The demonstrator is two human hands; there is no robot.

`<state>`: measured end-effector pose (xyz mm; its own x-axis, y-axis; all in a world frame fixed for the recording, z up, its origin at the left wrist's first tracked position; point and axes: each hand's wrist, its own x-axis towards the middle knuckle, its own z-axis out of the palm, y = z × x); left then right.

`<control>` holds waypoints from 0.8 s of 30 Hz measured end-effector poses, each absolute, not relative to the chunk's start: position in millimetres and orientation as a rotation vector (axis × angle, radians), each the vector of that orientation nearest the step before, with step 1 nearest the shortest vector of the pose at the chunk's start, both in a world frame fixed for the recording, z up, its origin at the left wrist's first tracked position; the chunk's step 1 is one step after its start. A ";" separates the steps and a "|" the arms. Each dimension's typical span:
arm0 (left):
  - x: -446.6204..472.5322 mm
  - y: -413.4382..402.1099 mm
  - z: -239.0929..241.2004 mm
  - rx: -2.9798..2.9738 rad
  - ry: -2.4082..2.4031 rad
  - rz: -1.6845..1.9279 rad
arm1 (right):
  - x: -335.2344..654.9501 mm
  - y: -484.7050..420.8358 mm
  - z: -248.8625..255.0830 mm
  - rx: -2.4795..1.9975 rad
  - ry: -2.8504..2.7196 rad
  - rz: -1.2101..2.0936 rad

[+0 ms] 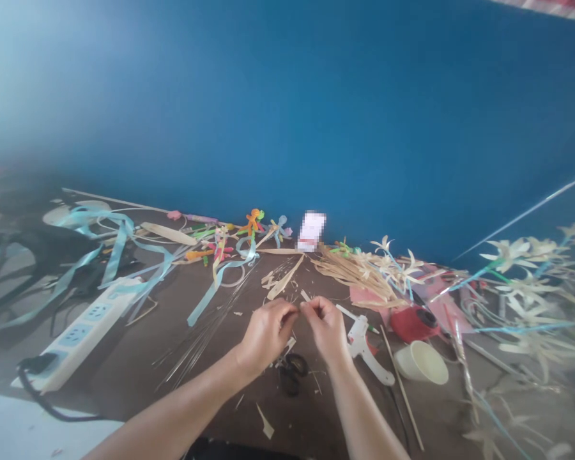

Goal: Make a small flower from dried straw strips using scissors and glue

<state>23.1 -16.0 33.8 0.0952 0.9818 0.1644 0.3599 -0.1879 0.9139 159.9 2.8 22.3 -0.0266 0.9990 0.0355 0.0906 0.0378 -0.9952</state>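
Note:
My left hand [267, 332] and my right hand [326, 327] meet over the middle of a brown table [124, 370]. Both hands are closed in a pinch, fingertips almost touching. Between them is something thin and pale, too small to name. Black-handled scissors [291, 370] lie on the table just below the hands. A bundle of thin wires [206, 332] lies to the left of my left hand. A white glue gun [364, 345] rests right of my right hand.
A white power strip [89, 322] with a black cord lies at the left, under pale blue ribbons [119, 249]. Straw strips [354, 271], a red container [414, 322], a cream cup [424, 363] and straw flowers [527, 300] fill the right. A blue wall [316, 115] stands behind.

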 end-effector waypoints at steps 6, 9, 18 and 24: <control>29.0 -11.7 27.7 0.794 0.897 0.889 | 169.4 7.0 17.5 -1.000 -1.116 1.695; 30.2 -13.2 27.1 0.628 0.788 0.868 | 172.9 5.8 18.0 -0.906 -1.063 1.723; 32.4 -15.0 27.9 0.638 0.768 0.849 | 173.9 1.6 20.9 -0.978 -1.224 1.576; 31.3 -13.4 29.1 1.296 1.131 0.929 | 170.7 2.7 18.9 -1.170 -1.328 1.229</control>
<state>31.3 -13.4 29.1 0.2298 0.9677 -0.1037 0.0864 0.0859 0.9926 170.7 2.7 18.9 -0.0941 0.9950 0.0336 0.0430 0.0378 -0.9984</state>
